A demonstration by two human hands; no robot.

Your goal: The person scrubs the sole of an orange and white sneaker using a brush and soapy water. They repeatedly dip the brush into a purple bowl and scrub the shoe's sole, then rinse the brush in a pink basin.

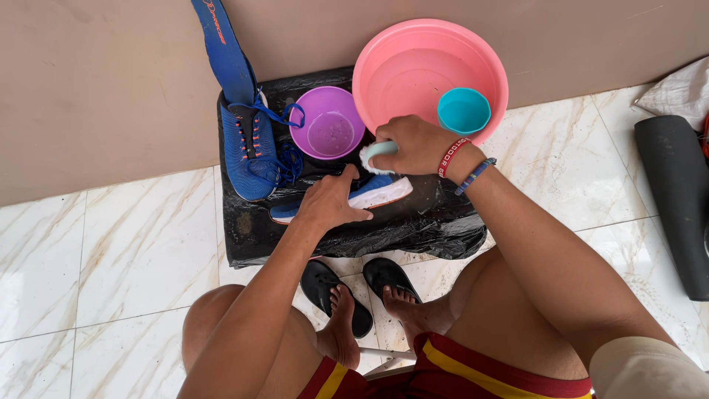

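A blue sports shoe with a white sole (373, 193) lies on its side on a surface wrapped in black plastic (413, 225). My left hand (330, 201) presses down on the shoe and holds it. My right hand (408, 145) grips a pale teal brush (377, 152) with white bristles against the shoe's upper. A second blue shoe with blue laces (252, 148) rests further left on the same surface, and a blue insole (224, 48) leans against the wall above it.
A pink basin (399, 66) with water leans at the wall, a teal cup (464, 111) at its rim. A purple bowl (329, 123) sits beside it. A dark rolled mat (678, 199) lies right. My feet in black sandals (332, 288) rest on marble tiles.
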